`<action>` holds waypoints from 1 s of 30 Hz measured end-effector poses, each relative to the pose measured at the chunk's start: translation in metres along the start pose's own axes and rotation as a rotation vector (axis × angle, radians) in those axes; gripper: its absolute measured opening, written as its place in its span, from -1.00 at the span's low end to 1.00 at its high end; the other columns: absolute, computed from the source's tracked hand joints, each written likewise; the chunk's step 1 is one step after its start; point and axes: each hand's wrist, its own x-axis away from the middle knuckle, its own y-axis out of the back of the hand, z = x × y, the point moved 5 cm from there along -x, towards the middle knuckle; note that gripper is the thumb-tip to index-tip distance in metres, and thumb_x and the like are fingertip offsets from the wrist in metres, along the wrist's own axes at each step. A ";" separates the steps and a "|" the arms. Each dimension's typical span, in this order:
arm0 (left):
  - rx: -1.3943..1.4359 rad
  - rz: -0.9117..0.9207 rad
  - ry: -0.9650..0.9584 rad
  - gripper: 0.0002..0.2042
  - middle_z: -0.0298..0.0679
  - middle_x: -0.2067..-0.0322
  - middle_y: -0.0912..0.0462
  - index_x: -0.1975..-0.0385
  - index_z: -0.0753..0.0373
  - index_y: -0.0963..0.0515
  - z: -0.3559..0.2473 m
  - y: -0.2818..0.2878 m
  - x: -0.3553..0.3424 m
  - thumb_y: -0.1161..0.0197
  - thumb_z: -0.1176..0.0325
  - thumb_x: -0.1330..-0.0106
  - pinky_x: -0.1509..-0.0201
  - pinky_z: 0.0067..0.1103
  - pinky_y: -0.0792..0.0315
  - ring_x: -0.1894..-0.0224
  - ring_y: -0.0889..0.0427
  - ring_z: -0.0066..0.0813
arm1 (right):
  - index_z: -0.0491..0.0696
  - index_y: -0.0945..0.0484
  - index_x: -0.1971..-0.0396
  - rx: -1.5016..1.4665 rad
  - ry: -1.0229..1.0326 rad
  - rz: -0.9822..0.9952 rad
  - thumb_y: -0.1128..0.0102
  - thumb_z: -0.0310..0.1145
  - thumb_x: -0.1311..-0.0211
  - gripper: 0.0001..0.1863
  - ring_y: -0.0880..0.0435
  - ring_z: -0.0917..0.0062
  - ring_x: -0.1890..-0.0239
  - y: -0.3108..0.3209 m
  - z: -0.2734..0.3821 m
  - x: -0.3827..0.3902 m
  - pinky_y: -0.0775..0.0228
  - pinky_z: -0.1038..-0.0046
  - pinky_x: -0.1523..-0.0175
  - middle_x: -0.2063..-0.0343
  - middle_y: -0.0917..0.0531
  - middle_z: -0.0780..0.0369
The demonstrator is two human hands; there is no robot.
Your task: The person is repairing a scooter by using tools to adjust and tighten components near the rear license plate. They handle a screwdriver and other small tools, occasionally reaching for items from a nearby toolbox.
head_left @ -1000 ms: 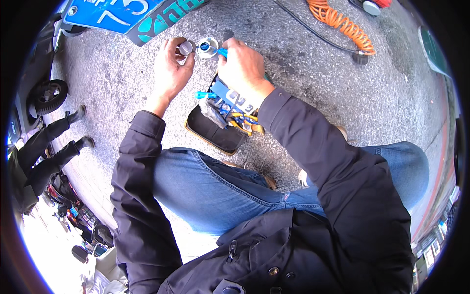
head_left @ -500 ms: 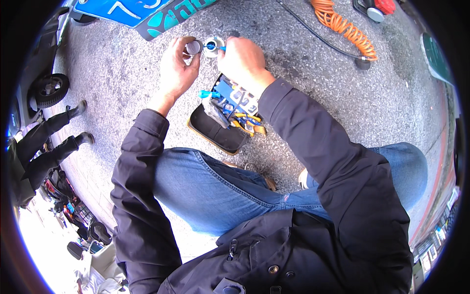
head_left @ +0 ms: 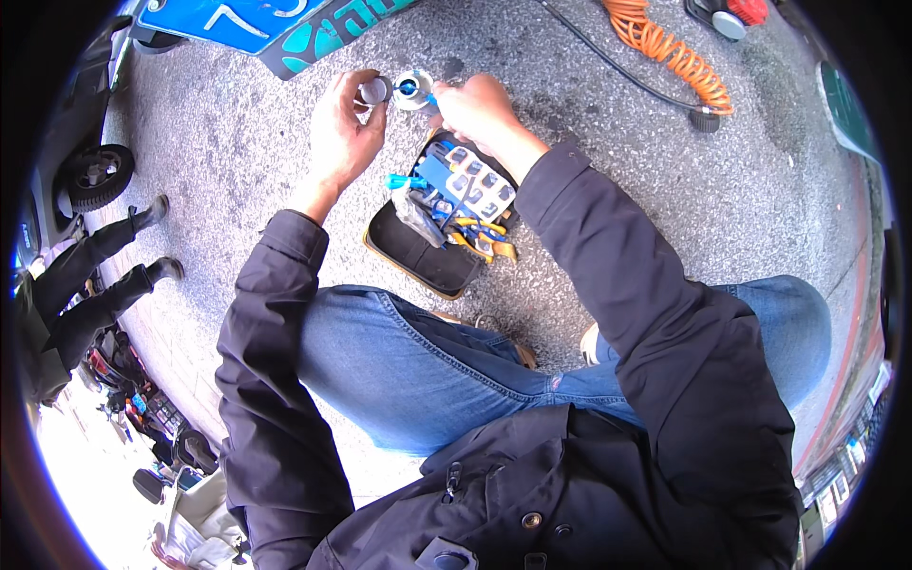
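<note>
Here's the ground (head_left: 228, 142), rough, grey and speckled, with dark stains showing toward the far side. Right in the middle sits an open black case (head_left: 418, 261) with a yellowish rim. Over to the far right sprawls an orange coiled hose (head_left: 654, 46), a thin black line (head_left: 622, 72) curving alongside, and a dark round piece (head_left: 704, 123) at its near end.

Head camera: worn on the person's head, the left of a side-by-side pair
Facing: down and forward over the black jacket (head_left: 608, 480), upright and unmirrored
Nearness: jacket and jeans (head_left: 399, 366) close below, left hand (head_left: 347, 135) and right hand (head_left: 475, 109) farther out, pavement (head_left: 228, 142) beyond
Fisheye rim: dark circle, straight edges bending toward it
Span: bystander's legs (head_left: 87, 309) at far left to orange hose (head_left: 669, 57) at upper right
</note>
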 end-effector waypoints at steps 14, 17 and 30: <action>-0.022 0.020 0.021 -0.64 -0.10 0.12 -0.70 -0.05 0.25 -0.57 0.006 -0.005 -0.002 -0.38 0.49 -0.24 0.11 -0.46 -0.65 0.21 -0.78 -0.32 | -0.17 -0.65 0.40 -0.295 -0.198 0.125 -0.22 -0.20 -0.39 -0.68 -0.47 0.68 0.64 0.001 -0.011 0.021 -0.33 0.54 0.56 0.58 -0.61 0.31; 0.016 -0.011 -0.012 -0.68 -0.11 0.20 -0.64 0.03 0.27 -0.57 0.007 -0.008 -0.004 -0.37 0.46 -0.20 0.16 -0.42 -0.60 0.28 -0.68 -0.24 | -0.20 -0.66 0.29 -0.307 -0.215 0.152 -0.20 -0.18 -0.42 -0.67 -0.49 0.72 0.57 0.001 -0.021 0.015 -0.38 0.56 0.50 0.47 -0.66 0.30; -0.079 0.068 0.052 -0.68 -0.10 0.19 -0.64 0.04 0.25 -0.62 0.021 -0.035 -0.020 -0.42 0.40 -0.19 0.14 -0.37 -0.61 0.25 -0.71 -0.21 | -0.16 -0.74 0.29 0.010 0.234 -0.174 -0.17 -0.05 -0.41 -0.57 -0.71 0.31 0.41 0.033 -0.012 0.015 -0.54 0.27 0.27 0.46 -0.74 0.11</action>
